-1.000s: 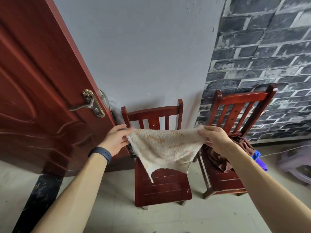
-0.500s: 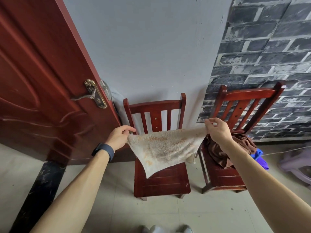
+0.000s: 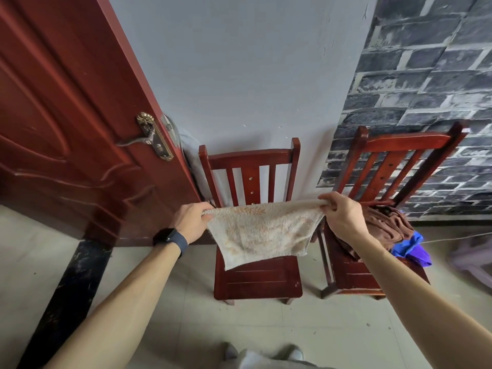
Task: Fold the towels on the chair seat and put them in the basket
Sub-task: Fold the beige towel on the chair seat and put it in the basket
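Head: towel (image 3: pixel 262 230) btwn L hand (image 3: pixel 190 222), R hand (image 3: pixel 343 218); prob. above seat (image 3: pixel 258 278).

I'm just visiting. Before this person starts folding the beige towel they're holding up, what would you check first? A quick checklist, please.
1. Left hand pinches one top corner of the beige towel: ok.
2. Right hand pinches the other top corner: ok.
3. Towel hangs level: not ok; its lower edge slants, lower on the person's left.
4. Folding surface on the left chair seat: ok at the front, which shows only wood; the back is hidden by the towel.
5. Basket located: cannot tell; none is in view.
6. More work waiting: ok; a brown towel and a blue cloth lie on the right chair.
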{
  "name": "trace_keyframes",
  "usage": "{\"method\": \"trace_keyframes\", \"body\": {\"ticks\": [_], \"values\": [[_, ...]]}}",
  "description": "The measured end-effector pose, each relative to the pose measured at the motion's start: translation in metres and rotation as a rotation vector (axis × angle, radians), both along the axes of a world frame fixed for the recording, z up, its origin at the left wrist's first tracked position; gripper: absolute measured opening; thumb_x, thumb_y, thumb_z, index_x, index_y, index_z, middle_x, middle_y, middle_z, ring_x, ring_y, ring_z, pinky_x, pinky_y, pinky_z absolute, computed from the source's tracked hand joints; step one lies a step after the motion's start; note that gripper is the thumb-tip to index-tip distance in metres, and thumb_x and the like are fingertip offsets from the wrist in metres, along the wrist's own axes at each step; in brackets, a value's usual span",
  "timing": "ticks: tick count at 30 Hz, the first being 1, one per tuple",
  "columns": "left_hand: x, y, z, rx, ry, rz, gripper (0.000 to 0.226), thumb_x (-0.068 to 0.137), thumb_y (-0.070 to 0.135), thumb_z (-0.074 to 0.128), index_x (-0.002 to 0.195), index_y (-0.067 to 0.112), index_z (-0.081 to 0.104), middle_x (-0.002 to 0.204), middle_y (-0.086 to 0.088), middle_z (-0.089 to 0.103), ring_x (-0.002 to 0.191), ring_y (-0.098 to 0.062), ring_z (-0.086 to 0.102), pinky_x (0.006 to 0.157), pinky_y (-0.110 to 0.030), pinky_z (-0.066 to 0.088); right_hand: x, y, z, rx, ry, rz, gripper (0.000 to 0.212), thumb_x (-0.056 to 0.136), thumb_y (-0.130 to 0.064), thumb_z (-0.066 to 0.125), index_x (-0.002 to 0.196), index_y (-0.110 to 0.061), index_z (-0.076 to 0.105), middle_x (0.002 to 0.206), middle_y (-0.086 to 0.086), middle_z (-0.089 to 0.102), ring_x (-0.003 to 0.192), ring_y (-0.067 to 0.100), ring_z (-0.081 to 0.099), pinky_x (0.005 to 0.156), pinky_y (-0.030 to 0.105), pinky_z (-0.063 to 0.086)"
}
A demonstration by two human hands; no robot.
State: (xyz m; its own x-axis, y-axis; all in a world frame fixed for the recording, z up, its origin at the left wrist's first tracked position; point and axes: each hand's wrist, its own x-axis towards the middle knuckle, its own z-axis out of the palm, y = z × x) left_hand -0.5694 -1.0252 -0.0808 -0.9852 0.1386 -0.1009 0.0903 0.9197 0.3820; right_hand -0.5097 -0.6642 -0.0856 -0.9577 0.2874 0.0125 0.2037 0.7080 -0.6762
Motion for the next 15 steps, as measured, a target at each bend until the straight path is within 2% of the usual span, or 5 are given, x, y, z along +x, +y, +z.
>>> {"method": "trace_keyframes", "body": {"ticks": [2,4,9,12,15], "values": [[0.005,-0.004,-0.008,-0.105,0.032,0.003,0.018,0.095,0.037,0.056,0.109,0.034,0.066,0.100,-0.007,0.072,0.094,-0.031,0.066,0.077,-0.034,0.051,0.006,0.003,-0.013,0.053,0.025,0.007,0.024,0.091,-0.007,0.064,0.112,-0.012,0.073,0.103,0.007,0.074,0.096,0.026,0.067,0.085,0.029,0.049],[0.014,-0.008,-0.019,-0.255,0.060,-0.014,0.023,0.097,0.042,0.052,0.114,0.035,0.064,0.098,-0.012,0.069,0.093,-0.034,0.063,0.081,-0.035,0.046,0.016,0.005,-0.028,0.102,0.016,0.027,0.021,0.091,-0.009,0.066,0.110,-0.012,0.074,0.099,0.008,0.074,0.092,0.028,0.068,0.080,0.028,0.046],[0.046,-0.014,-0.064,-0.330,0.005,-0.135,0.021,0.098,0.028,0.053,0.109,0.022,0.070,0.108,0.001,0.069,0.103,-0.024,0.053,0.080,-0.036,0.044,0.052,0.005,-0.075,0.167,-0.082,0.079,0.016,0.092,-0.017,0.068,0.105,-0.013,0.076,0.089,0.009,0.071,0.081,0.032,0.067,0.069,0.033,0.048],[0.071,-0.019,-0.092,-0.421,-0.069,-0.179,0.020,0.095,0.020,0.056,0.107,0.023,0.072,0.120,0.007,0.060,0.109,-0.021,0.049,0.081,-0.036,0.044,0.076,0.005,-0.102,0.175,-0.214,0.110,0.017,0.092,-0.023,0.068,0.106,-0.016,0.076,0.093,0.008,0.068,0.086,0.033,0.067,0.071,0.035,0.049],[0.090,-0.016,-0.109,-0.513,-0.179,-0.248,0.027,0.096,0.019,0.049,0.114,0.026,0.069,0.125,0.007,0.054,0.118,-0.020,0.046,0.085,-0.036,0.039,0.095,0.005,-0.122,0.182,-0.345,0.130,0.019,0.093,-0.028,0.067,0.108,-0.020,0.075,0.094,0.001,0.060,0.093,0.033,0.064,0.076,0.035,0.047]]}}
